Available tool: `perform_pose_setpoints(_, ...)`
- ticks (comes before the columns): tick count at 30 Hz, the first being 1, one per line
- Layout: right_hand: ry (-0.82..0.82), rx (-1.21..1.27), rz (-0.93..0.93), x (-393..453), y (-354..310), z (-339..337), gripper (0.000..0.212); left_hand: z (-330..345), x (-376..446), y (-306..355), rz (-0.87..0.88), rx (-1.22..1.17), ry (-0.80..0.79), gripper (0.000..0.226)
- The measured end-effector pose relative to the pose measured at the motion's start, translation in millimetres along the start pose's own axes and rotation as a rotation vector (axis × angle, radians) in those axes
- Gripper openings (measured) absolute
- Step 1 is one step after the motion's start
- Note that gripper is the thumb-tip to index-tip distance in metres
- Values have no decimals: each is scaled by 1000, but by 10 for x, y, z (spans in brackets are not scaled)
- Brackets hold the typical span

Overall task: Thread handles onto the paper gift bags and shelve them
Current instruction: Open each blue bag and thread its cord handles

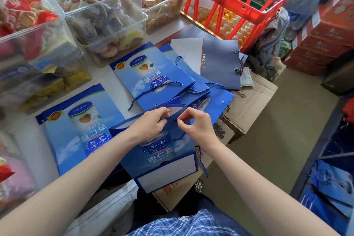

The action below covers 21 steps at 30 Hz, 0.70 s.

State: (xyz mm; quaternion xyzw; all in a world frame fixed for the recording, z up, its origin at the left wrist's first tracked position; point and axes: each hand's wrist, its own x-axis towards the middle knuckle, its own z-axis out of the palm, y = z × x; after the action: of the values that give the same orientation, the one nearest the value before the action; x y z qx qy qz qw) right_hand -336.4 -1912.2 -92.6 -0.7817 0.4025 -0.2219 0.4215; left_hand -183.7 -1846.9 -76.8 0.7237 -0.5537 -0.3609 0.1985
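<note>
Left hand (pixel 151 123): I am seeing its fingers pinching the blue gift bag (pixel 162 151) rim.
Right hand (pixel 195 122): fingers pinching the blue cord handle (pixel 201 157) at the hole.
Bag: hanging over the bench (pixel 118 84) edge.

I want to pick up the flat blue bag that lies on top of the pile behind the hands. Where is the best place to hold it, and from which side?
Probably the near short edge of the flat bag, beside its rope handle. That edge overhangs the bags beneath, so fingers coming from the person's side could slide under it. The far end lies close to the clear snack bins.
</note>
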Motion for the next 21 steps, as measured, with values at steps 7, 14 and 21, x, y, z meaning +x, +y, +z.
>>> perform_pose_setpoints(7, 41, -256, -252, -81, 2, -32, 9, -11, -68, 38, 56, 9, -47, 14)
perform_pose_setpoints(14, 253, -544, -512, -169, 2, -27, 13, -16, -52, 83, 78, -34, -61, 14)
perform_pose_setpoints(21, 259, -420, -404, -143, -51, -66, 11, -123, -31, 184, 42, -227, -86, 24)
